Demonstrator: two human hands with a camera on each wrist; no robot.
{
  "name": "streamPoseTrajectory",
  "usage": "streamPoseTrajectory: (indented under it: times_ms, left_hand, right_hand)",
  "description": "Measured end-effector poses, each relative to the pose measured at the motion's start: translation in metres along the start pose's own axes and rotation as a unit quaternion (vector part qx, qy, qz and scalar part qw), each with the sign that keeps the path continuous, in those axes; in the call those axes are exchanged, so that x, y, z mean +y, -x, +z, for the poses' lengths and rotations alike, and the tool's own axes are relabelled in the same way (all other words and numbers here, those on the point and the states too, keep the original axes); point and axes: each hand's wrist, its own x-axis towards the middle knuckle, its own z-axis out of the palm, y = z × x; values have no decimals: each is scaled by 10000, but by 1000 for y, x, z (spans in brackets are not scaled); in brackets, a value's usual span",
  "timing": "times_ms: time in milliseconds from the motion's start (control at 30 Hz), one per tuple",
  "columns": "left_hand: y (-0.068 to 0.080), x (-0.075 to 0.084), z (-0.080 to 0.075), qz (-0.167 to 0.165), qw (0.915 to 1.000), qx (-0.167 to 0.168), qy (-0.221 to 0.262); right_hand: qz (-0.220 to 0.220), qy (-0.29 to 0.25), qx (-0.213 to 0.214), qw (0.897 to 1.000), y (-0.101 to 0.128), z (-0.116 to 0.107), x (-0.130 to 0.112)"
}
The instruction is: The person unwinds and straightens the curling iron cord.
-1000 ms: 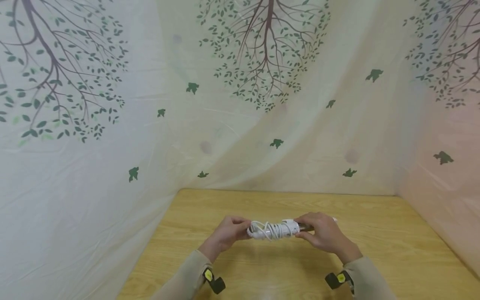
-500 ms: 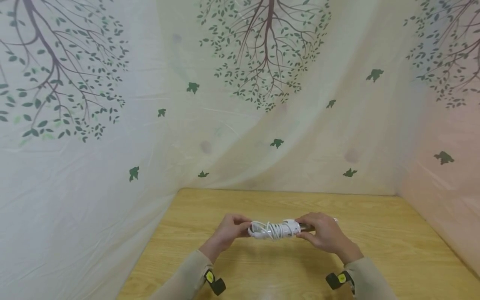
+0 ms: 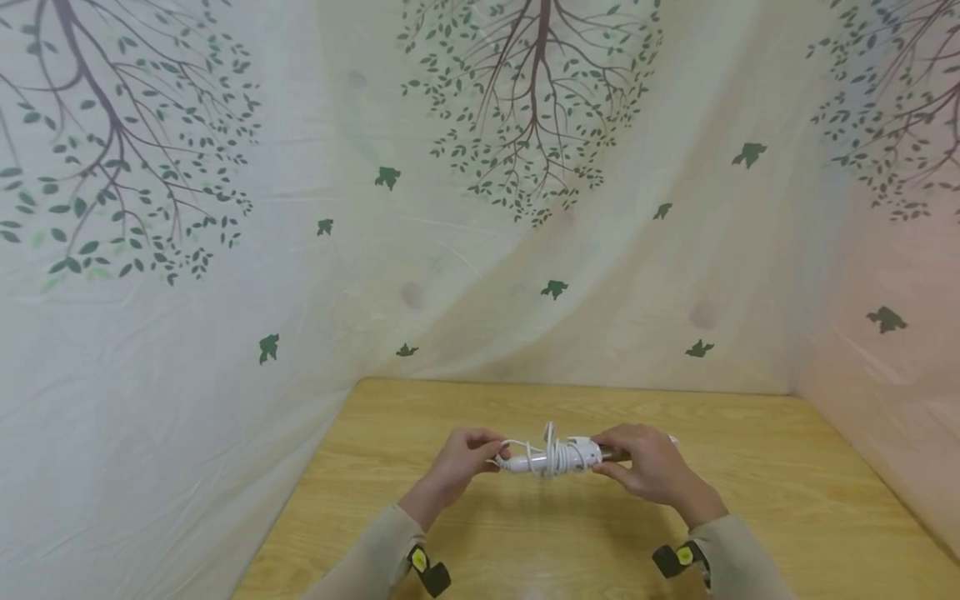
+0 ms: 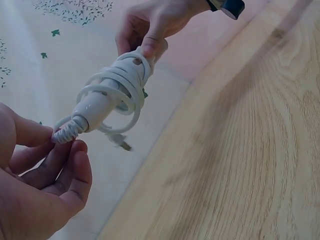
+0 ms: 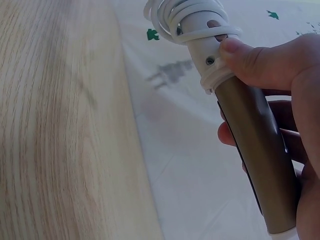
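Observation:
A curling iron [image 3: 520, 464] with a white handle and a brown barrel [image 5: 257, 155] is held level above the table between both hands. White cord [image 4: 125, 77] is wound in loose loops around its handle. My left hand [image 3: 459, 464] pinches the ribbed cord sleeve [image 4: 70, 131] at the handle's end, thumb against fingers. My right hand [image 3: 647, 464] grips the barrel, its thumb on the handle's edge in the right wrist view. The two-pin plug [image 4: 120, 141] hangs free beside the loops and is blurred in the right wrist view.
A wood-grain table [image 3: 540, 542] lies under the hands. Pale sheeting [image 3: 480, 275] printed with trees and birds stands behind it and along both sides. Each wrist wears a small black camera, such as the left camera [image 3: 432, 575].
The cord loops have loosened and bunched toward the barrel, baring more of the handle. A short piece of cord now sticks up above it. Both hands stay nearly where they were.

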Motion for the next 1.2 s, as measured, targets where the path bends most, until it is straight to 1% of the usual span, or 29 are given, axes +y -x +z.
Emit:
streamPoseTrajectory:
  times_ms: [167,300,400,500,633,733,800,900,1000,1200]
  left_hand:
    - [-1,1,-3,-1,10000,-67,-19]
    - [-5,0,-9,29,9998,-135,-118]
    - [-11,-2,-15,151,9992,-251,-268]
    - [-18,-5,-22,417,9970,-491,-433]
    - [-26,-8,-28,779,9904,-787,-830]
    - [-30,-10,-29,907,9852,-908,-1135]
    - [-33,-10,-28,958,9832,-977,-1210]
    - [-36,-11,-23,1014,9820,-1110,-1139]
    - [-39,-10,-17,998,9822,-1238,-996]
    - [-44,-8,-6,979,9858,-1266,-515]
  right_hand:
    - [-95,48,22,9999,-2,-3,0]
    - [-126,66,26,9999,-3,-4,0]
    - [-125,83,70,9999,-3,-5,0]
    - [-151,32,117,9998,-3,-7,-1]
    - [-167,-104,125,9997,-4,-10,-4]
    - [-211,-231,149,9994,-5,-12,-6]
    - [-241,-313,178,9991,-6,-14,-8]
    - [-292,-413,186,9985,-6,-15,-10]
    - [-351,-483,185,9980,-6,-16,-12]
    - [-473,-450,304,9974,-9,-18,-14]
